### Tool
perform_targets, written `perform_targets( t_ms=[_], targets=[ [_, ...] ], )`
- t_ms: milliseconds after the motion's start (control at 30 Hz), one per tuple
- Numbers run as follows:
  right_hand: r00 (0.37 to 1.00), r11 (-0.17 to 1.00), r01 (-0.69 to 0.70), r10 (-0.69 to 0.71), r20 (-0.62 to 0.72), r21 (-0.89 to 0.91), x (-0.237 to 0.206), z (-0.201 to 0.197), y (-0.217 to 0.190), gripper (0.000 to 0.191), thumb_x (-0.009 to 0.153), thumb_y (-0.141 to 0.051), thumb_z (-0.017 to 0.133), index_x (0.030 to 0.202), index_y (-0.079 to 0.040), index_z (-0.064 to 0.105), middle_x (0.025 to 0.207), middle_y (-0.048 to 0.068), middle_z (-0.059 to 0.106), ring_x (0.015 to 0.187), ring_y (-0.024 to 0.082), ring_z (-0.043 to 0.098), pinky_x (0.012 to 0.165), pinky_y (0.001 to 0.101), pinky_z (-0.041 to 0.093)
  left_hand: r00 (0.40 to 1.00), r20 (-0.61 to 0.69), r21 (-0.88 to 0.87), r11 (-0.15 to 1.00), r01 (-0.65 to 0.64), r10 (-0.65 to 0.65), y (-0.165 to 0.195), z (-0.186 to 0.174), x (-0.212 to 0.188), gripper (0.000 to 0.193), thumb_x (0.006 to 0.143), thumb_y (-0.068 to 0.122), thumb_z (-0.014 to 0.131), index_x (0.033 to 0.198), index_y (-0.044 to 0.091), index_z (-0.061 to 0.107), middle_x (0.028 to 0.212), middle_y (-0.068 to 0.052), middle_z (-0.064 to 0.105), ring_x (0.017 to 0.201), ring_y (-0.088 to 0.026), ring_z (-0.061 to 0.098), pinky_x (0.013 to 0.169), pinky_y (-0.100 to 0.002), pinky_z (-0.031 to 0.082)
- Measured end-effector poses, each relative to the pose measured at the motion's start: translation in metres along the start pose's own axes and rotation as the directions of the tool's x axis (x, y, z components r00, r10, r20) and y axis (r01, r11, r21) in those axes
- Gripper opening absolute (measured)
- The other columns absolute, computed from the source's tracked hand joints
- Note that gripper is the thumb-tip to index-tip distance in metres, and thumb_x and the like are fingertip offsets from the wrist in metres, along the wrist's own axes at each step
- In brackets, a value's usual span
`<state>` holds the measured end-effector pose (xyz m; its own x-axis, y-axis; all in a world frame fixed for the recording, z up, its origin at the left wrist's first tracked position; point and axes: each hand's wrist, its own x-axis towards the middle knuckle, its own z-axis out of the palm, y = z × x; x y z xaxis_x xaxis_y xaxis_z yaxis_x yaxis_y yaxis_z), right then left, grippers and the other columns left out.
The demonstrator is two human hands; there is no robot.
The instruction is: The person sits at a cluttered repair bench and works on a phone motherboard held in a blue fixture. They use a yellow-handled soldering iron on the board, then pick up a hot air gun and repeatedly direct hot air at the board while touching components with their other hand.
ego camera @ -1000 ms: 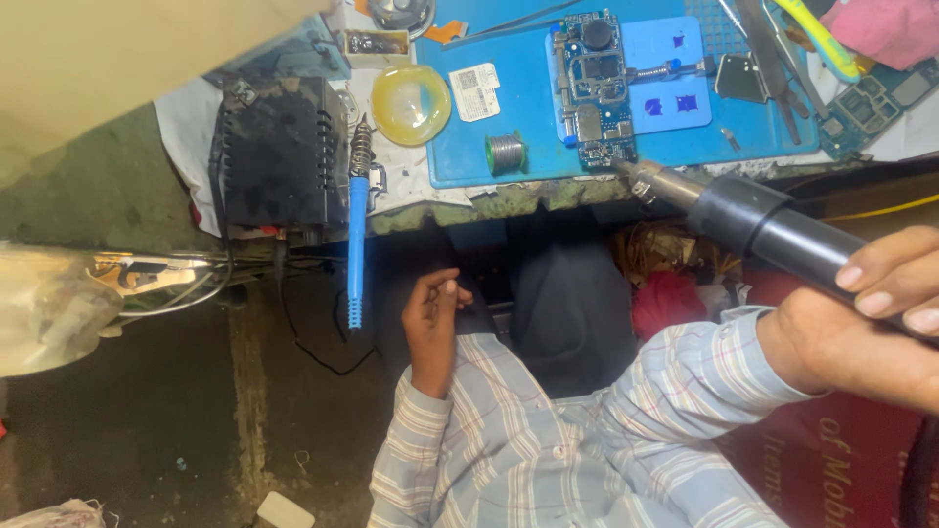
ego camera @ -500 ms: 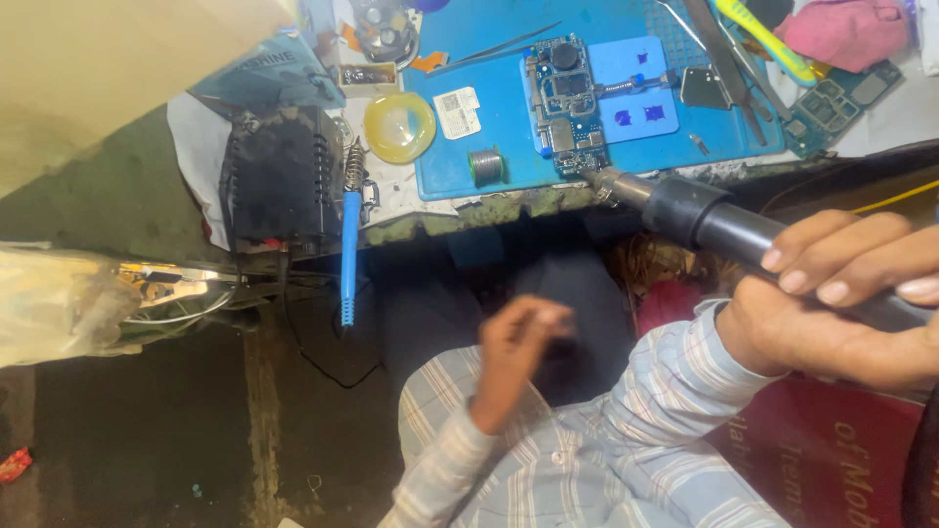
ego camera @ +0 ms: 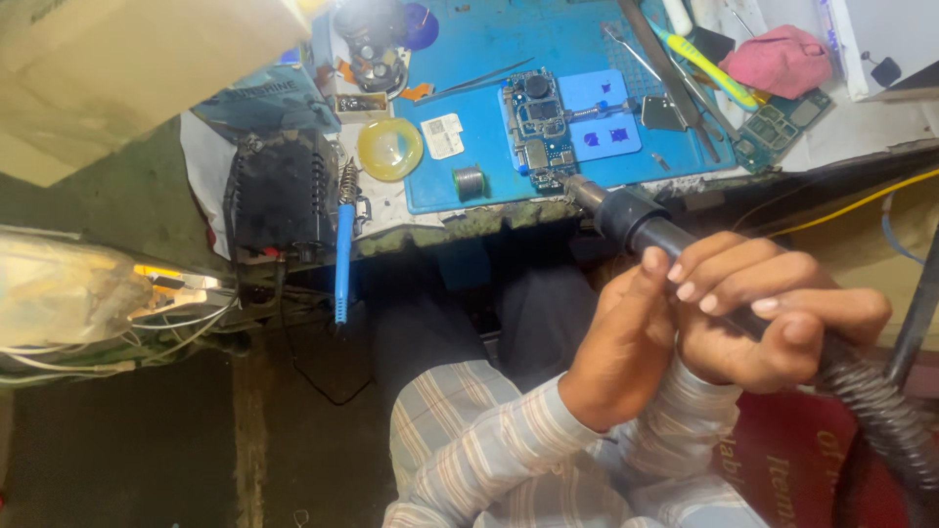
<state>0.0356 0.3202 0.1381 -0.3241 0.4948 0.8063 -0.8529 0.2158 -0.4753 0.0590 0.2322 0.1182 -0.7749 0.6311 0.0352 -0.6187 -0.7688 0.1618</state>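
You have the hot-air rework handle (ego camera: 675, 244) clamped in your right hand (ego camera: 782, 323), fingers wrapped tight round the black barrel, with its ribbed hose trailing off toward the lower right. Your left hand (ego camera: 626, 342) is up against the same barrel from the near side, fingertips laid on it to steady it; that grip looks loose rather than closed round it. The metal nozzle (ego camera: 584, 192) sits at the near edge of the blue work mat (ego camera: 489, 49), just at the bottom end of the phone circuit board (ego camera: 540, 127).

By the look of it, the heating work is only at its start: the nozzle is lined up with the board's lower end, but nothing is lifted off yet, and the tweezers (ego camera: 479, 80) lie untouched on the mat. Whether the nozzle actually hovers over the board or just short of it is hard to tell from this angle.

The board lies flat, long and narrow, dark with silver shields, a solder spool (ego camera: 470, 182) just beside it.
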Motion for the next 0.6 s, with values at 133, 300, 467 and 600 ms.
perform_targets(
  t_ms=[133,300,467,600],
  targets=[
    [1.0,0.996,-0.022,0.023,-0.008,0.091,-0.009,-0.013,-0.003,0.026,0.106,-0.032,0.045,0.101,-0.01,0.032,0.065,0.014,0.045,0.039,0.022,0.044,0.045,0.0391,0.045,0.997,-0.063,-0.023,0.999,0.037,-0.039,-0.005,0.004,-0.004,0.032,0.117,0.038,0.057,0.114,0.006,0.061,0.111,-0.001,0.063,0.106,-0.009,0.057,0.096,-0.027,0.044],
    [1.0,0.993,-0.015,0.013,0.022,0.12,-0.014,-0.026,-0.002,0.029,0.106,-0.036,0.045,0.099,-0.011,0.033,0.065,0.012,0.048,0.042,0.022,0.048,0.046,0.0389,0.048,0.997,-0.063,-0.051,0.997,0.051,-0.054,0.0,0.009,-0.006,0.031,0.118,0.035,0.057,0.11,0.005,0.061,0.108,0.0,0.063,0.107,-0.009,0.058,0.097,-0.027,0.045],
    [0.997,0.979,0.078,-0.079,-0.004,0.186,-0.02,-0.027,0.003,0.029,0.104,-0.037,0.045,0.097,-0.01,0.035,0.062,0.011,0.048,0.044,0.02,0.047,0.044,0.0379,0.047,0.996,-0.046,-0.01,0.997,0.075,-0.075,0.005,0.011,-0.01,0.032,0.114,0.034,0.056,0.12,0.003,0.063,0.115,-0.001,0.065,0.111,-0.009,0.06,0.102,-0.027,0.046],
    [0.996,0.987,0.084,-0.081,-0.028,0.138,-0.022,-0.024,0.003,0.03,0.104,-0.037,0.045,0.097,-0.009,0.035,0.062,0.011,0.049,0.044,0.02,0.048,0.044,0.0372,0.047,0.996,-0.041,-0.005,0.997,0.077,-0.077,0.007,0.007,-0.008,0.033,0.116,0.034,0.056,0.12,0.002,0.063,0.115,-0.002,0.065,0.111,-0.01,0.059,0.102,-0.028,0.045]
  ],
)
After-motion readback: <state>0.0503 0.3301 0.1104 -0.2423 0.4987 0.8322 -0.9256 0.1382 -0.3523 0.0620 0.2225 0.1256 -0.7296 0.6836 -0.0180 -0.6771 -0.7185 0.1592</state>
